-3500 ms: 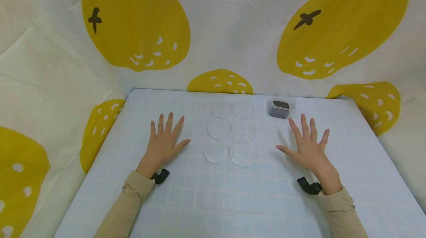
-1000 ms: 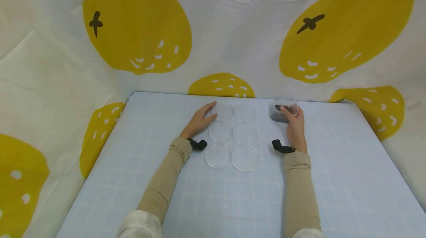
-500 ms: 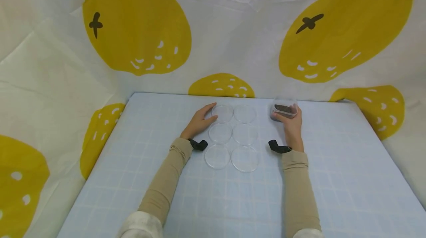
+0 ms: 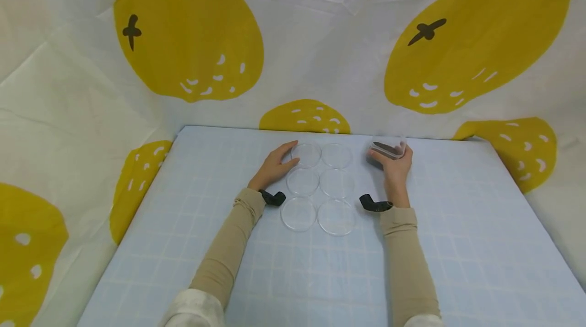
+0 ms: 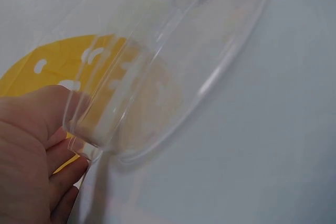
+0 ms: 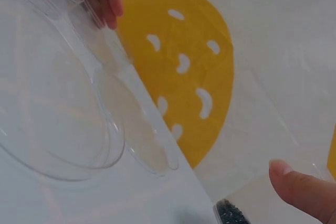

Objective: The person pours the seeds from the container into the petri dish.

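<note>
- The person's left hand (image 4: 271,168) curls round a clear, round plastic dish (image 4: 308,155), far-left of six in two columns; the grip is on its outer edge, thumb at the dish's eight o'clock, forefinger at eleven.
- From that wrist's camera, the thumb tip shows blurrily through the see-through side wall.
- Over at two o'clock from the dishes' centre, the right hand (image 4: 397,167) grasps a clear plastic box (image 4: 391,155) with dark contents (image 4: 386,149). The box is tilted, its nine o'clock side lower.
- Its thumb lies along the box's near side, reaching round to eight o'clock; the other fingers wrap the three o'clock side, so the box sits between them.
- From the right wrist, the contents look black and grainy, at seven o'clock of the thumb tip.
- The other five dishes (image 4: 337,217) lie on the pale blue checked cloth (image 4: 293,276), well apart from the box.
</note>
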Action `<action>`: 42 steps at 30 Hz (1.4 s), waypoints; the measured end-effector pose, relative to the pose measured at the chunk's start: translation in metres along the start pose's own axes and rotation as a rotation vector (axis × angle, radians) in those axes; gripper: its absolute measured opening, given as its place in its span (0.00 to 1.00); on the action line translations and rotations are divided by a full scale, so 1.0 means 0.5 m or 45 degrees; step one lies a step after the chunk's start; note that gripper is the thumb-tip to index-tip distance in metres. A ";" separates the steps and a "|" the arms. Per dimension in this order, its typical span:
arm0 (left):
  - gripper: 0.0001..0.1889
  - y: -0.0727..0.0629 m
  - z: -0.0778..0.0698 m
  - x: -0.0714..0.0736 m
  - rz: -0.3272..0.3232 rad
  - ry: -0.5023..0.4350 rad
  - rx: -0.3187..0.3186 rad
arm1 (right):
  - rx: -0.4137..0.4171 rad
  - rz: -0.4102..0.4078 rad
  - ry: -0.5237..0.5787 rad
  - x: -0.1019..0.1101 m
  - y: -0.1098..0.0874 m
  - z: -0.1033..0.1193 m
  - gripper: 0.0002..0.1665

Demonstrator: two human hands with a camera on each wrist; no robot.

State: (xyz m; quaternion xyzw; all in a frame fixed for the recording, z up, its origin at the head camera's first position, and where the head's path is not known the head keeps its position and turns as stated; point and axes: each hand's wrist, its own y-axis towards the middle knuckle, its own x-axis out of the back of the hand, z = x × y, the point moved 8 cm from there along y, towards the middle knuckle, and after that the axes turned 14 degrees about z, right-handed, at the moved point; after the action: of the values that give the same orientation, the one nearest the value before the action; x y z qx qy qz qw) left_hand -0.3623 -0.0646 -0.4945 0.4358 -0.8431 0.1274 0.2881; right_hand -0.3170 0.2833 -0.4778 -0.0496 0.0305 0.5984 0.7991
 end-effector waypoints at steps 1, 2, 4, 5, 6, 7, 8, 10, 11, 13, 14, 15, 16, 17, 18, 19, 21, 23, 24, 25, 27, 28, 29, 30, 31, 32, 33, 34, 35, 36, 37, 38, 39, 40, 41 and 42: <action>0.31 0.000 0.001 0.000 0.001 0.000 0.004 | 0.007 -0.002 0.007 -0.003 -0.002 0.002 0.62; 0.31 0.000 0.002 0.001 0.002 -0.002 0.010 | 0.013 -0.002 0.010 -0.006 -0.003 0.005 0.62; 0.31 -0.001 0.003 0.002 0.001 -0.003 0.021 | 0.030 0.008 0.018 -0.015 -0.005 0.012 0.62; 0.31 -0.001 0.003 0.002 -0.001 -0.003 0.021 | 0.036 0.015 0.017 -0.020 -0.006 0.016 0.62; 0.31 -0.002 0.004 0.002 -0.004 -0.006 0.022 | 0.040 0.023 0.022 -0.026 -0.007 0.021 0.61; 0.31 -0.002 0.004 0.002 -0.006 -0.009 0.022 | 0.048 0.032 0.024 -0.032 -0.009 0.026 0.61; 0.31 -0.002 0.003 0.001 -0.008 -0.009 0.020 | 0.057 0.044 0.023 -0.038 -0.010 0.030 0.61; 0.30 -0.002 0.002 0.001 -0.015 -0.009 0.011 | 0.085 0.070 0.033 -0.051 -0.012 0.039 0.60; 0.30 -0.001 0.002 0.001 -0.016 -0.008 0.010 | 0.106 0.081 0.043 -0.058 -0.013 0.043 0.59; 0.30 0.001 0.002 0.000 -0.013 -0.005 0.006 | 0.143 0.096 0.038 -0.069 -0.016 0.050 0.58; 0.30 0.002 0.002 0.000 -0.011 -0.004 0.006 | 0.165 0.105 0.037 -0.075 -0.018 0.053 0.57; 0.30 0.002 0.002 -0.001 -0.010 -0.004 0.004 | 0.188 0.114 0.032 -0.080 -0.019 0.056 0.57; 0.30 0.003 0.002 -0.001 -0.008 -0.005 0.006 | 0.210 0.122 0.017 -0.086 -0.020 0.059 0.57; 0.30 0.003 0.002 -0.001 -0.009 -0.006 0.007 | 0.229 0.133 -0.007 -0.091 -0.021 0.061 0.57; 0.30 0.003 0.002 -0.001 -0.010 -0.010 0.007 | 0.245 0.145 -0.044 -0.097 -0.023 0.064 0.58; 0.30 0.002 0.002 -0.001 -0.012 -0.014 0.006 | 0.262 0.157 -0.080 -0.103 -0.024 0.066 0.59; 0.30 0.000 0.001 0.001 -0.019 -0.019 0.004 | 0.296 0.171 -0.171 -0.113 -0.025 0.071 0.61; 0.30 -0.001 0.000 0.002 -0.025 -0.023 0.003 | 0.326 0.188 -0.246 -0.123 -0.027 0.076 0.62; 0.30 -0.002 0.000 0.001 -0.025 -0.022 0.004 | 0.338 0.194 -0.277 -0.127 -0.029 0.080 0.62; 0.30 -0.002 0.000 0.001 -0.026 -0.018 0.005 | 0.351 0.203 -0.296 -0.132 -0.031 0.085 0.61; 0.30 -0.002 0.000 0.001 -0.028 -0.012 0.010 | 0.394 0.229 -0.302 -0.146 -0.041 0.102 0.60; 0.30 -0.002 -0.001 0.001 -0.031 -0.012 0.008 | 0.412 0.247 -0.294 -0.154 -0.048 0.113 0.59; 0.30 -0.002 -0.001 0.001 -0.034 -0.009 0.008 | 0.433 0.262 -0.295 -0.161 -0.056 0.124 0.59; 0.30 -0.002 -0.003 0.002 -0.039 -0.012 0.004 | 0.450 0.276 -0.292 -0.170 -0.065 0.135 0.58; 0.30 -0.003 -0.004 0.003 -0.044 -0.014 0.001 | 0.470 0.289 -0.286 -0.178 -0.073 0.146 0.57; 0.29 -0.003 -0.005 0.004 -0.048 -0.016 -0.002 | 0.490 0.301 -0.285 -0.185 -0.081 0.156 0.57; 0.29 -0.003 -0.006 0.005 -0.051 -0.016 -0.003 | 0.503 0.308 -0.293 -0.192 -0.088 0.165 0.56; 0.29 -0.003 -0.007 0.005 -0.052 -0.017 -0.002 | 0.512 0.314 -0.301 -0.198 -0.092 0.169 0.56; 0.29 -0.003 -0.008 0.006 -0.052 -0.016 0.001 | 0.525 0.317 -0.319 -0.203 -0.094 0.174 0.55; 0.29 -0.004 -0.008 0.005 -0.052 -0.020 0.003 | 0.535 0.322 -0.331 -0.209 -0.097 0.178 0.55; 0.29 -0.004 -0.008 0.005 -0.050 -0.020 0.009 | 0.551 0.325 -0.350 -0.215 -0.098 0.182 0.55; 0.29 -0.004 -0.008 0.005 -0.048 -0.020 0.013 | 0.564 0.327 -0.372 -0.220 -0.100 0.186 0.55; 0.29 -0.004 -0.008 0.004 -0.047 -0.022 0.017 | 0.577 0.327 -0.393 -0.226 -0.102 0.190 0.55; 0.29 -0.004 -0.008 0.004 -0.046 -0.023 0.019 | 0.593 0.329 -0.411 -0.232 -0.103 0.194 0.55; 0.29 -0.004 -0.008 0.004 -0.047 -0.021 0.020 | 0.611 0.325 -0.427 -0.237 -0.104 0.198 0.55; 0.29 -0.004 -0.007 0.003 -0.048 -0.020 0.022 | 0.629 0.321 -0.439 -0.243 -0.104 0.200 0.55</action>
State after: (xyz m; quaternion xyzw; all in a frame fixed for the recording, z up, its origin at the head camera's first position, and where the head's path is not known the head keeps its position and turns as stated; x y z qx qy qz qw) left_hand -0.3600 -0.0651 -0.4907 0.4549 -0.8360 0.1257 0.2800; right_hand -0.3023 0.1648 -0.3629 0.2522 0.0447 0.6667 0.6999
